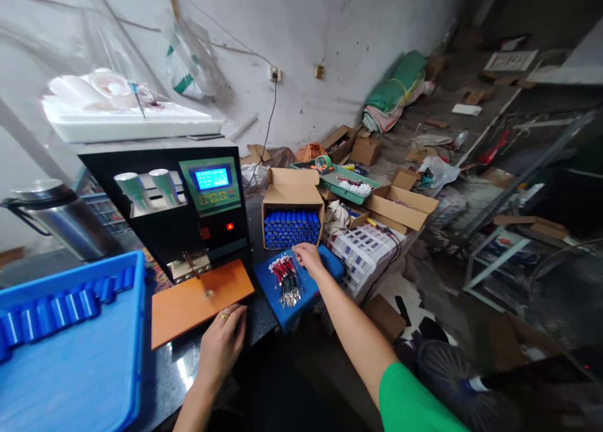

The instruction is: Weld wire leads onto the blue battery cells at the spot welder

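My left hand [221,344] rests flat on the dark table edge, just below the orange plate [200,301] of the black spot-welding machine [188,206]. My right hand [307,259] reaches out over a blue tray lid [325,262], fingertips at a bundle of red and black wires [286,280] lying on it; whether it grips any wire I cannot tell. Just behind the hand stands an open cardboard box [292,190] packed with blue cylindrical cells [292,228].
A blue tray [94,369] with a row of blue cells [61,307] sits at my left. A steel kettle [61,221] stands behind it. White plastic holders [362,250], more cardboard boxes [400,206] and a green tray [348,187] crowd the right; the floor is cluttered.
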The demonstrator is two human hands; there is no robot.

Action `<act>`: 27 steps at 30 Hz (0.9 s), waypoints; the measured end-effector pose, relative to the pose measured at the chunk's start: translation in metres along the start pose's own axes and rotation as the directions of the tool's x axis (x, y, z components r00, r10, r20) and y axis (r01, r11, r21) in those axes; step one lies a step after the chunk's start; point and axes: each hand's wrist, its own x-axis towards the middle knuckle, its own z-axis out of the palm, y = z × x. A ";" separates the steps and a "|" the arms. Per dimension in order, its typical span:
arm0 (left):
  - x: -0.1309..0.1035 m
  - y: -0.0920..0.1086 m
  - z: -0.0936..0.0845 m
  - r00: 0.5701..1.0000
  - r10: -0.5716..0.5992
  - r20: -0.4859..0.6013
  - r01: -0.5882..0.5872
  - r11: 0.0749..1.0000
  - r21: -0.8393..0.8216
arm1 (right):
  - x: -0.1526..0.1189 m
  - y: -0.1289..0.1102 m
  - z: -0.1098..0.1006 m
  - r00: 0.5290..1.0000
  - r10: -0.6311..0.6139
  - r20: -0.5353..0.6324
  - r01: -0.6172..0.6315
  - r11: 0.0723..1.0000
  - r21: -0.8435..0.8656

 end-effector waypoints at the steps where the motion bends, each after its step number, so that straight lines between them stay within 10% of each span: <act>1: 0.000 0.000 0.000 1.000 -0.002 -0.002 0.002 1.000 0.000 | -0.001 -0.007 -0.002 1.000 -0.017 -0.001 0.017 0.995 0.097; 10: 0.001 0.000 -0.001 1.000 -0.022 -0.001 0.022 1.000 -0.020 | -0.012 -0.057 -0.006 0.967 -0.246 -0.072 0.252 0.863 0.438; 16: 0.005 0.013 -0.007 0.987 -0.139 -0.077 0.123 0.974 -0.191 | -0.042 -0.066 0.013 0.976 -0.215 -0.028 0.192 0.798 0.571; 27: 0.026 0.073 -0.023 0.770 -0.628 0.110 0.564 0.590 -0.578 | -0.125 -0.054 0.085 0.967 -0.085 0.240 -0.096 0.750 0.654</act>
